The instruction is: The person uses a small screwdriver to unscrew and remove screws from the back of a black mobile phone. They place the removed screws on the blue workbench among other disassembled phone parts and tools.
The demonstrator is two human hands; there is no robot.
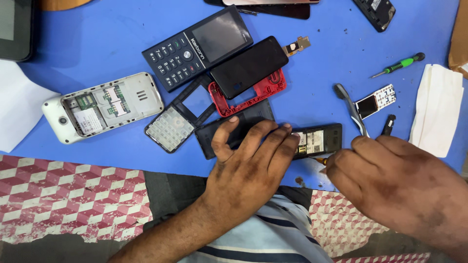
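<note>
My left hand (pixel 246 160) lies flat across a black phone back cover (pixel 248 118) and the left end of an open black phone body (pixel 319 140), pinning it to the blue table (pixel 97 44). My right hand (pixel 390 182) is closed around a small screwdriver; only its orange tip (pixel 321 159) shows, touching the phone body's lower edge. The tool's handle is hidden inside my fist.
A white opened phone (pixel 100 107), a dark blue keypad phone (pixel 197 46), a black panel (pixel 248 65) on a red frame (pixel 265 92), a keypad frame (pixel 173 126), grey tweezers (pixel 352 107), a small circuit board (pixel 375 101), a green screwdriver (pixel 399 64) and folded white cloth (pixel 438 109).
</note>
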